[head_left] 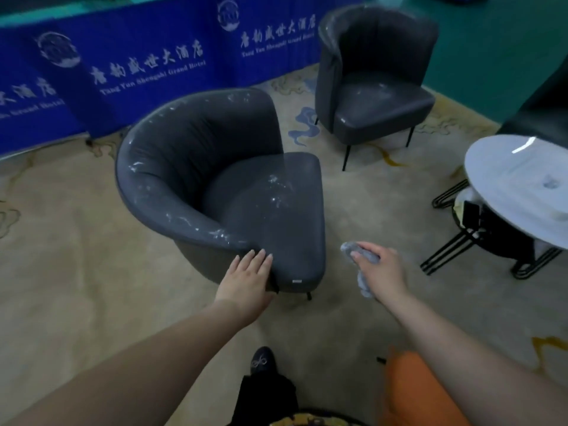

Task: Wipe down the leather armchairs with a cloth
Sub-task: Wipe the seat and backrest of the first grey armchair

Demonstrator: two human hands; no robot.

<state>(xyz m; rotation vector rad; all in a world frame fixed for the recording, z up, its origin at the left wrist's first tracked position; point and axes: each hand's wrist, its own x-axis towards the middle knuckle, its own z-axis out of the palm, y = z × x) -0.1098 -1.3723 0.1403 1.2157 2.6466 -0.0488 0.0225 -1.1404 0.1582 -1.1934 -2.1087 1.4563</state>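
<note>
A dark grey leather armchair (215, 179) with white smears on its arm and seat stands in the middle of the carpet. My left hand (246, 278) rests flat, fingers straight, on the near end of its armrest. Just right of the seat's front corner, my right hand (381, 269) grips a crumpled grey cloth (359, 252) in the air, apart from the chair. A second grey armchair (375, 81), also smeared white, stands farther back on the right.
A round white table (516, 182) on a black wire frame stands at the right. Blue printed banners (138, 66) line the back. My dark shoe (261, 359) and an orange object (415, 392) are at the bottom. Patterned beige carpet (76, 256) lies around the chairs.
</note>
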